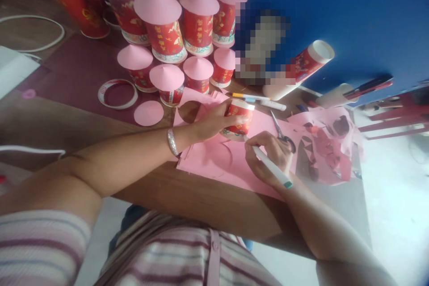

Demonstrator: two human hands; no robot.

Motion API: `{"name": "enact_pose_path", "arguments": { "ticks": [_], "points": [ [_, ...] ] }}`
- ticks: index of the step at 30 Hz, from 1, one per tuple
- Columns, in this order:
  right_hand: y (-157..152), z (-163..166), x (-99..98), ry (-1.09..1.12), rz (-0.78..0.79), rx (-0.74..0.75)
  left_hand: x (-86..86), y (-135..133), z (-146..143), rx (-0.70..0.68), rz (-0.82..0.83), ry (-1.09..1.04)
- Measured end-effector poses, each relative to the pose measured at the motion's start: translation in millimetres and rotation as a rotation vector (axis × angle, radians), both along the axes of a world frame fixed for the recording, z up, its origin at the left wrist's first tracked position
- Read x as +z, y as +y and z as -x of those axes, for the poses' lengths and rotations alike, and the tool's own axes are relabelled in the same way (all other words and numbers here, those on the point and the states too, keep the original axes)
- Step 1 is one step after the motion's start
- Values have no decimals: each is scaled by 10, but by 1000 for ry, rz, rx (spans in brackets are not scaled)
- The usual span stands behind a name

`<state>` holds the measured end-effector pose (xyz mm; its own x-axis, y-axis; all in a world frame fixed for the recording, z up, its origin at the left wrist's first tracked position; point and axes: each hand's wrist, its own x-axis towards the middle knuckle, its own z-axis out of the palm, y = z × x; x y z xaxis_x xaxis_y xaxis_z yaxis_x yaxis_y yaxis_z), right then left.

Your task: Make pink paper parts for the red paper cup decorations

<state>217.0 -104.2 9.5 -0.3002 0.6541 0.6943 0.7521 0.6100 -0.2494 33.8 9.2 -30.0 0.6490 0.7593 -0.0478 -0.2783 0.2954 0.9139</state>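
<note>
My left hand [214, 120] grips a red paper cup [238, 119] standing upside down on a pink paper sheet [214, 161]. My right hand [268, 154] pinches a white pen [272, 167] with a teal end, its tip against the paper at the cup's base. A silver bracelet [172, 142] circles my left wrist. Scissors [283, 134] lie on the pink sheet just beyond my right hand.
Several red cups topped with pink paper cones [167, 31] stand stacked at the back. A cut cup rim ring [117, 94] and a pink paper disc [148, 113] lie left of them. Pink scraps [328, 143] pile at the right. Markers [254, 98] and a cup stack [308, 65] lie behind.
</note>
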Motion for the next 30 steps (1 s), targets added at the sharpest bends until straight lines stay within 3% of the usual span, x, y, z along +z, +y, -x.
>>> {"name": "enact_pose_path", "arguments": {
  "ticks": [30],
  "points": [
    [-8,61,4,11,10,50,-41,6,-6,7,-14,-5]
  ]
}}
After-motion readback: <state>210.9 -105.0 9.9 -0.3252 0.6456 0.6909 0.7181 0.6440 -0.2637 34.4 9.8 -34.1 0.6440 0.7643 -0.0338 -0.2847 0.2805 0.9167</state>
